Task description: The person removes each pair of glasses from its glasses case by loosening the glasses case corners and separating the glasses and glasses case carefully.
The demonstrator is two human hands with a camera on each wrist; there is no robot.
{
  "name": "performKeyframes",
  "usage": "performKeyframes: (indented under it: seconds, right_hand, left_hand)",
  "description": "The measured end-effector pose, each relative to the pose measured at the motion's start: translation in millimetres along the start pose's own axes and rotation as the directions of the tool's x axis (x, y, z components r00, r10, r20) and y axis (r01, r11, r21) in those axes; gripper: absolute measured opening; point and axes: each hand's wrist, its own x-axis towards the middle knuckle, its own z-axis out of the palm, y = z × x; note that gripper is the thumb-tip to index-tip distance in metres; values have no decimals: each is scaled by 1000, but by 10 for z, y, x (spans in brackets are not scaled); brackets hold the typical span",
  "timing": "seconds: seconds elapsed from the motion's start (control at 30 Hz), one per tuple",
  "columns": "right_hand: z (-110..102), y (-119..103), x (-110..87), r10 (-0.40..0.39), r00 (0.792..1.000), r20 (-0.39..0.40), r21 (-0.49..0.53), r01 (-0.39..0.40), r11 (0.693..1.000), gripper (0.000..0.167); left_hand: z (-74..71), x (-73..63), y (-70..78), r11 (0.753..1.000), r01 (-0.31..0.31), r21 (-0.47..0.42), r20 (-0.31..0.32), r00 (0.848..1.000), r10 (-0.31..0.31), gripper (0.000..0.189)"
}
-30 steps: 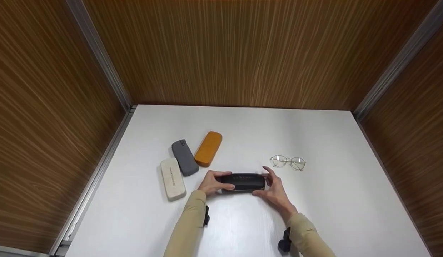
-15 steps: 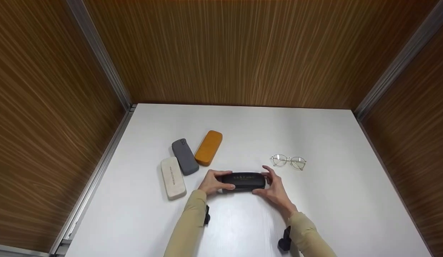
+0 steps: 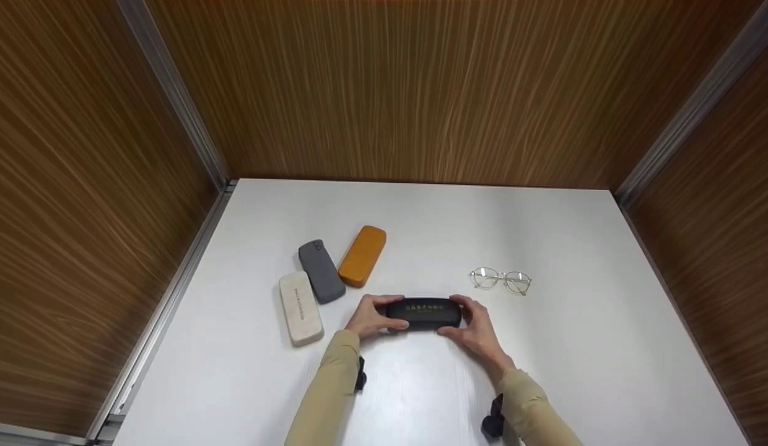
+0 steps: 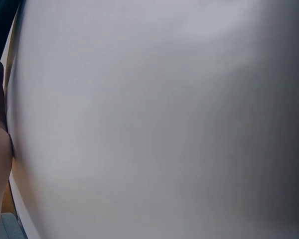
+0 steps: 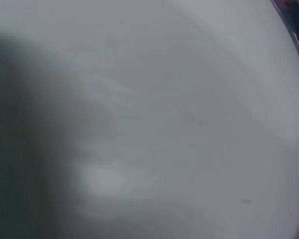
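Head view: the black case [image 3: 424, 317] is left of the glasses [image 3: 501, 277], nearer the wearer; fingers of the left hand [image 3: 366, 317] and right hand [image 3: 477, 328] pinch its opposite ends, probably for an even, steady hold. Left wrist view: mostly table [image 4: 139, 124]. Right wrist view: table again, grip unseen.

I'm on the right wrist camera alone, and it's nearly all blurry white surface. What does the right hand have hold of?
Observer: The right hand holds one end of a black case.
Operator: Is anything steadying the other end?
Observer: Yes, the left hand grips it there.
Operator: What lies past the right hand, farther from the person?
Observer: A pair of thin-framed glasses, slightly to the right and apart from the hand.
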Motion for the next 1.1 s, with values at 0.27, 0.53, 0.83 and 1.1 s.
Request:
performKeyframes:
  seconds: [0.27, 0.53, 0.83, 1.1]
  right_hand:
    - [23, 3, 5, -58, 994, -88, -23, 56, 998, 68]
    - [71, -17, 56, -41, 987, -158, -25, 38, 999, 63]
    - [133, -108, 180, 19, 976, -216, -34, -27, 999, 61]
    - [178, -122, 293, 14, 938, -346, -40, -29, 999, 49]
  left_hand:
    - [39, 17, -8, 998, -68, -10, -42, 997, 67, 61]
    - [182, 26, -2, 989, -146, -37, -212, 968, 135, 55]
    - [346, 77, 52, 997, -74, -8, -450, 891, 63, 53]
    - [430, 142, 112, 996, 82, 44, -583, 811, -41, 39]
